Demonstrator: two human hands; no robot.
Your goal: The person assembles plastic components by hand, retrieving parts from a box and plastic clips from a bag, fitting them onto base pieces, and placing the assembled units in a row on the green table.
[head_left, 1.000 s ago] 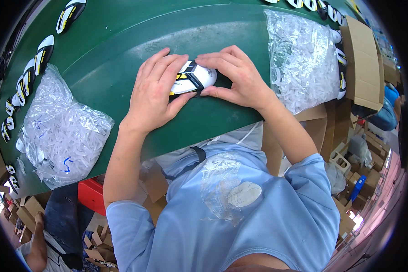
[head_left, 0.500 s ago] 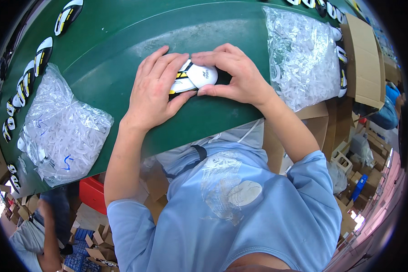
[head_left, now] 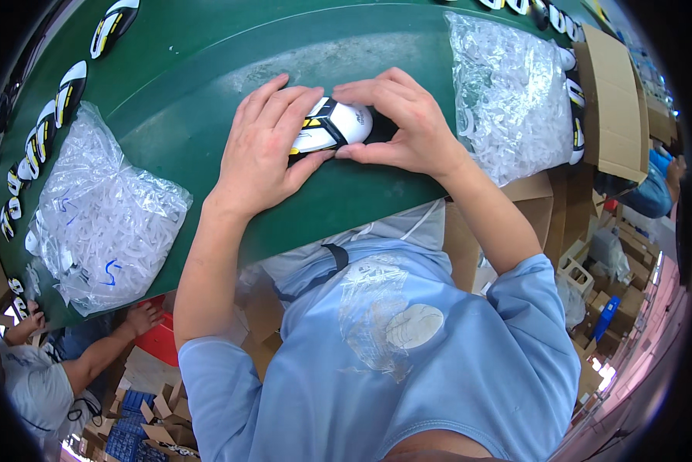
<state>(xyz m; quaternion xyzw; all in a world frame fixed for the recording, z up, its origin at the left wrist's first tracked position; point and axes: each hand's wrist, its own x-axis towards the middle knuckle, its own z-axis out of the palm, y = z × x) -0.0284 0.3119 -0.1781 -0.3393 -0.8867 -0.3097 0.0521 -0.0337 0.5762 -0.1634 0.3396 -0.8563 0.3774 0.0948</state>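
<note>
Between my two hands, over the green work surface [head_left: 346,61], is a rounded plastic shell [head_left: 351,125] in white, black and yellow. My left hand [head_left: 265,150] curls round its left end, thumb along the near edge and fingers over the far edge. At the other end my right hand [head_left: 411,123] pinches the smooth white rounded part between thumb and fingers. Black lines part this white section from the yellow-marked one. The shell's underside and left end are hidden.
Clear bags of small translucent pieces lie left [head_left: 111,223] and right [head_left: 508,100]. Similar shells [head_left: 70,92] line the left side and the far right. An open cardboard box [head_left: 611,100] stands at the right. A co-worker's hand [head_left: 142,317] is by the near-left table edge.
The white rounded part has shifted slightly right against the rest of the shell, and black lines now show beside it. The co-worker's hands have come to the table's near-left edge.
</note>
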